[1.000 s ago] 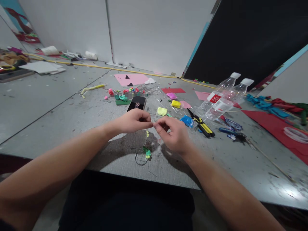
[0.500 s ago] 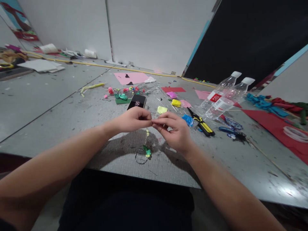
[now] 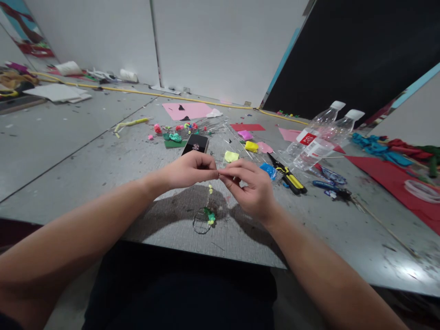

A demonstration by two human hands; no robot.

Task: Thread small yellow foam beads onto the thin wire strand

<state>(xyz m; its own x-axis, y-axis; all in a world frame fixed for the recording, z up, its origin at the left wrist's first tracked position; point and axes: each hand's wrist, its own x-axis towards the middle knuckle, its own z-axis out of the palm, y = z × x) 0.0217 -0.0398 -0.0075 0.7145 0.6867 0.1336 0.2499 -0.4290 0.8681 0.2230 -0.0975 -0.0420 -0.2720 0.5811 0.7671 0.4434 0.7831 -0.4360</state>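
Observation:
My left hand [image 3: 192, 170] and my right hand [image 3: 249, 185] meet at the fingertips above the grey table [image 3: 103, 172]. Both are closed in a pinch, and whatever lies between the fingertips is too small to make out. Below them on the table lies a wire ring [image 3: 201, 222] with green and yellow pieces [image 3: 210, 216] on its right side and a thin wire stem with light yellow bits [image 3: 211, 189] rising from it. A black phone-like box [image 3: 195, 144] sits just behind my left hand. Pale yellow clay [image 3: 231, 156] is behind my right hand.
Black-and-yellow pliers [image 3: 290, 178] and a blue packet [image 3: 268, 171] lie right of my right hand. Two clear bottles [image 3: 314, 142] lean farther right. Yellow clay [image 3: 251, 146], pink paper [image 3: 187, 111], small red and pink beads [image 3: 157, 129] and clear sticks are spread behind.
My joined fingertips have shifted very slightly to the right. Otherwise the hands and the things on the table look the same.

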